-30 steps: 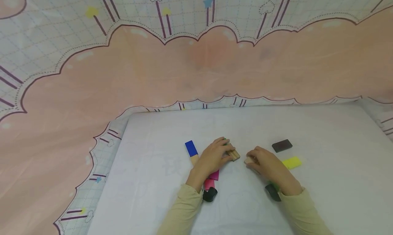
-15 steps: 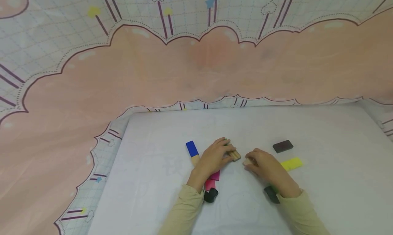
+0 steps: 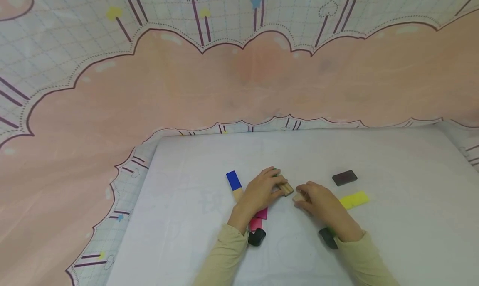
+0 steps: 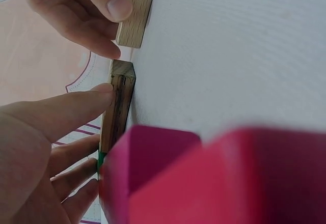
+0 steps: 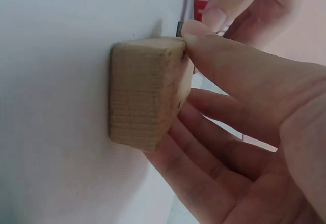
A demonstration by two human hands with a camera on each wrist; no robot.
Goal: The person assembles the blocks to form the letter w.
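Over the white table, my left hand (image 3: pixel 258 192) grips a wooden block (image 3: pixel 286 188) between its thumb and fingers. That block has a dark-streaked side and a bit of green near the fingertips in the left wrist view. My right hand (image 3: pixel 319 203) pinches a plain pale wooden block (image 5: pixel 136 91), which lies low at the table surface. Its end faces the end of the left hand's block, with a small gap between them in the left wrist view. The right fingers cover most of the pale block in the head view.
Beyond the left wrist lies a blue-ended block (image 3: pixel 233 180). Magenta (image 3: pixel 262 213) and pink-red (image 3: pixel 255 224) blocks sit beside that wrist. To the right are a dark brown block (image 3: pixel 344 178) and a yellow block (image 3: pixel 355 199). A patterned curtain (image 3: pixel 224 86) hangs behind the table.
My right hand has slid a little to the left with the pale block, narrowing the gap to the other block. My left hand has stayed in place.
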